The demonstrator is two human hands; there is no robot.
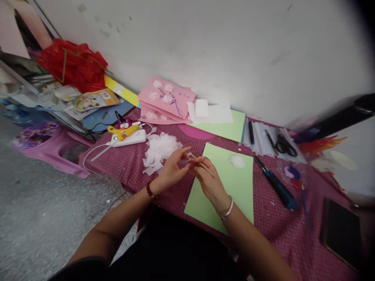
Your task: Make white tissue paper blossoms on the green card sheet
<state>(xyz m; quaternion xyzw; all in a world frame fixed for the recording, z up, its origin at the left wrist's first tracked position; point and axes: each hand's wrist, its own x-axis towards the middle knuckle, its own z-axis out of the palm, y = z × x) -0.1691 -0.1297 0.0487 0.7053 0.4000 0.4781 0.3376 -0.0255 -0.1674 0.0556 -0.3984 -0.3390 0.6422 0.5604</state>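
Observation:
Above the near left part of a light green sheet point(222, 195), my two hands meet. My right hand point(209, 179) is closed on a thin wooden stick point(206, 168), its far end pointing toward the other hand. The fingers of my left hand point(172, 169) curl in around the stick's tip, where a small pale scrap seems to be; I cannot make out exactly what they pinch. Just behind that hand lies a loose heap of white paper squares point(161, 150). A fluffy white tuft point(237, 161) sits on the green sheet's upper right.
A yellow glue gun point(124, 132) rests on a white power strip point(131, 138) at the left. Pink cards point(166, 99) with white flowers lean by the wall. On the right lie a utility knife point(277, 183), black scissors point(286, 146) and a dark notebook point(341, 232).

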